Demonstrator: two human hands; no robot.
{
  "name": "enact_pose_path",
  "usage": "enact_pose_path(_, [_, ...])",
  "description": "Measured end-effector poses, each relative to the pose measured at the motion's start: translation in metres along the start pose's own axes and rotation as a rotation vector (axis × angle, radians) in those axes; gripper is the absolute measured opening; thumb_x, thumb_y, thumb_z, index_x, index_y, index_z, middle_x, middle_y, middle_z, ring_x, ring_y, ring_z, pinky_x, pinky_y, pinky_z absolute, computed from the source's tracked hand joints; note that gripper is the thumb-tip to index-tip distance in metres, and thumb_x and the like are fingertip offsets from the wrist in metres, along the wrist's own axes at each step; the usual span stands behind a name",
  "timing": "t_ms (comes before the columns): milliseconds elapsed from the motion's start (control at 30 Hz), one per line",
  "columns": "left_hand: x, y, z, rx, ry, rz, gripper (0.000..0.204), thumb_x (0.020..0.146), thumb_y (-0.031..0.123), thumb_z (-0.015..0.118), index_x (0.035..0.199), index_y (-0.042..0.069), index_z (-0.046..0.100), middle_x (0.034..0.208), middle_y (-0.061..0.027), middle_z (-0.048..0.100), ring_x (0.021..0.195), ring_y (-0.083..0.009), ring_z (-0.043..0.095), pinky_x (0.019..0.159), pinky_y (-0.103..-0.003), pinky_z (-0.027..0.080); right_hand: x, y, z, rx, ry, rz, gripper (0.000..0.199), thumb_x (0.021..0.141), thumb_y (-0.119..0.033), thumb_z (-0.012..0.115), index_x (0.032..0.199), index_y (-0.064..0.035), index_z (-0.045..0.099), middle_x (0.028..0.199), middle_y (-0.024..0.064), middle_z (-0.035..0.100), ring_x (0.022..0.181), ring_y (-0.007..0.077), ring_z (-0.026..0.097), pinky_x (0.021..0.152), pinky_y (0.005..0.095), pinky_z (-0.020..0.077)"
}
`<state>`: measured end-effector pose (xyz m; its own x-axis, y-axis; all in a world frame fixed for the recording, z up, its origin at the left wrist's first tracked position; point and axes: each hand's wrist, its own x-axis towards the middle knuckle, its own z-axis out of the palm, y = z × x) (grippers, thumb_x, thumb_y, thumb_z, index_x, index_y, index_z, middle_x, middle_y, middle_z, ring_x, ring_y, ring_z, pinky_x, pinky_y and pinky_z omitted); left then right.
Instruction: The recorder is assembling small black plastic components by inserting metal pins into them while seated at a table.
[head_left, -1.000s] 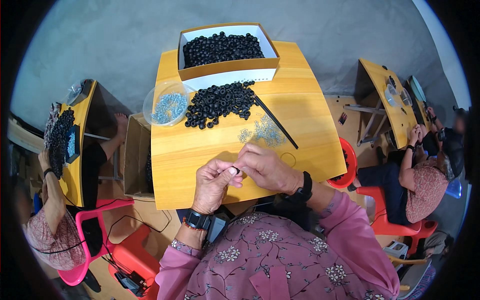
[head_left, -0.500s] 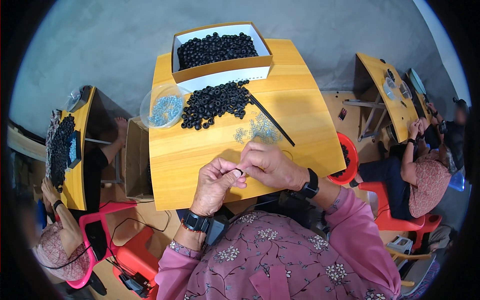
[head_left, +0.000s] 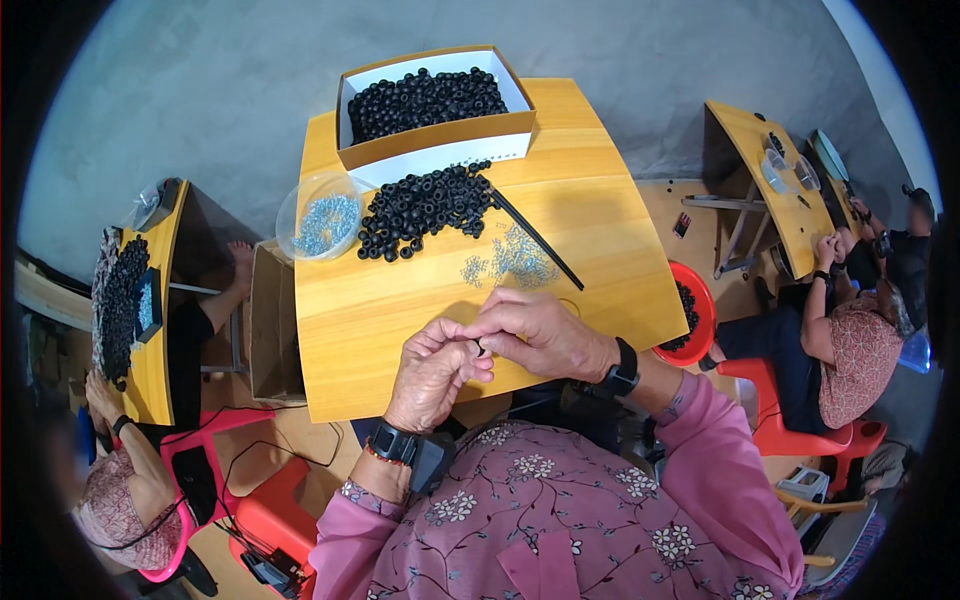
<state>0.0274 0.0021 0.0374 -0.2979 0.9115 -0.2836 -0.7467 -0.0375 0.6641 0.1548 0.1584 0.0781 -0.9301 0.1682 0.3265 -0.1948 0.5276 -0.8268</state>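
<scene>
My left hand [head_left: 432, 370] and my right hand [head_left: 535, 333] meet over the near edge of the yellow wooden table [head_left: 400, 300]. Between their fingertips sits a small black ring [head_left: 479, 348], pinched by both hands. Farther back on the table lies a heap of black rings [head_left: 425, 210]. A scatter of small silvery parts [head_left: 510, 258] lies just beyond my right hand. A thin black stick [head_left: 535, 238] lies slanted beside the heap. Both wrists wear black bands.
A cardboard box [head_left: 440, 135] full of black rings stands at the table's far edge. A clear bowl [head_left: 322, 218] of silvery parts sits at the left. A red bucket [head_left: 690, 310] stands at the right. Other people work at tables on both sides.
My hands have stayed together at the table's near edge, with only small finger movements around the ring. The view has shifted slightly.
</scene>
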Motion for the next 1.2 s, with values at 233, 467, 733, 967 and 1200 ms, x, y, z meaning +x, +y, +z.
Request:
enact_pose_path(233, [0.000, 0.000, -0.003, -0.092, 0.027, 0.021, 0.011, 0.091, -0.006, 0.056, 0.099, 0.001, 0.061, 0.089, -0.0101, 0.068, 0.077, -0.0197, 0.071, 0.069, -0.033, 0.063, -0.005, 0.005, 0.009, 0.044, 0.081, 0.037, 0.026, 0.086, -0.008, 0.070, 0.112, -0.0022, 0.066, 0.090, 0.0094, 0.060, 0.081, 0.0252, 0.063, 0.071, 0.0351, 0.0516])
enact_pose_path(467, [0.005, -0.007, -0.006, -0.093, 0.099, 0.075, 0.007, 0.092, 0.000, 0.057, 0.098, 0.003, 0.060, 0.093, -0.0079, 0.066, 0.075, -0.0188, 0.067, 0.069, -0.032, 0.059, -0.002, -0.010, 0.013, -0.277, -0.001, -0.002, 0.034, 0.088, -0.019, 0.073, 0.115, -0.0016, 0.061, 0.099, 0.0145, 0.058, 0.081, 0.0295, 0.064, 0.069, 0.0353, 0.0526])
enact_pose_path(733, [0.003, -0.006, -0.005, -0.045, 0.168, 0.068, 0.007, 0.092, -0.001, 0.058, 0.096, 0.003, 0.062, 0.087, -0.0063, 0.068, 0.071, -0.0168, 0.068, 0.065, -0.029, 0.059, 0.001, -0.001, 0.023, -0.441, -0.050, 0.027, 0.029, 0.086, -0.021, 0.074, 0.099, -0.0015, 0.057, 0.085, 0.0140, 0.054, 0.074, 0.0342, 0.061, 0.063, 0.0414, 0.0496])
enact_pose_path(967, [0.002, -0.006, -0.008, 0.032, 0.165, 0.052, 0.003, 0.094, 0.000, 0.061, 0.093, 0.000, 0.064, 0.084, -0.0089, 0.070, 0.069, -0.0162, 0.069, 0.061, -0.027, 0.058, -0.002, 0.003, 0.027, -0.357, 0.002, 0.009, 0.027, 0.082, -0.017, 0.074, 0.096, -0.0022, 0.057, 0.081, 0.0137, 0.053, 0.071, 0.0342, 0.060, 0.060, 0.0422, 0.0485])
enact_pose_path(1200, [0.001, -0.003, -0.004, 0.042, 0.126, -0.009, 0.007, 0.096, 0.002, 0.061, 0.098, -0.002, 0.066, 0.086, -0.0113, 0.071, 0.072, -0.0185, 0.070, 0.065, -0.032, 0.062, -0.007, 0.009, 0.022, -0.195, 0.000, 0.078, 0.029, 0.082, -0.024, 0.075, 0.088, -0.0032, 0.055, 0.080, 0.0123, 0.052, 0.073, 0.0329, 0.058, 0.063, 0.0421, 0.0478])
